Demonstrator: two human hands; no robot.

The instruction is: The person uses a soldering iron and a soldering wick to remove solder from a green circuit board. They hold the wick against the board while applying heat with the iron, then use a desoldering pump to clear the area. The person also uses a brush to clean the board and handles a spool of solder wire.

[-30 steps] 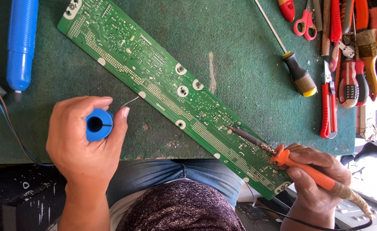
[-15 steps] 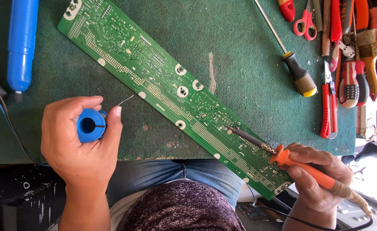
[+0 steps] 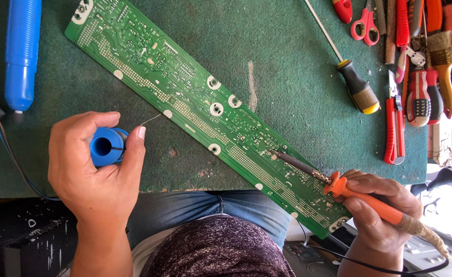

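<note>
A long green circuit board (image 3: 185, 97) lies diagonally on the green mat, solder side up. My right hand (image 3: 377, 213) grips an orange-handled soldering iron (image 3: 369, 204), whose dark tip rests on the board near its lower right part. My left hand (image 3: 95, 166) holds a blue spool of solder wire (image 3: 105, 146) left of the board. A thin strand of wire (image 3: 151, 120) sticks out past my thumb toward the board's edge without touching it.
A blue cylindrical tool (image 3: 22, 51) lies at the far left. At the right sit a black-and-yellow screwdriver (image 3: 357, 84), red cutters (image 3: 392, 128), scissors (image 3: 364, 23) and several other hand tools. The mat's front edge (image 3: 195, 191) runs just above my lap.
My left hand has shifted slightly up and turned, so the blue spool sits more inside my fingers. The right hand and the soldering iron have stayed in place.
</note>
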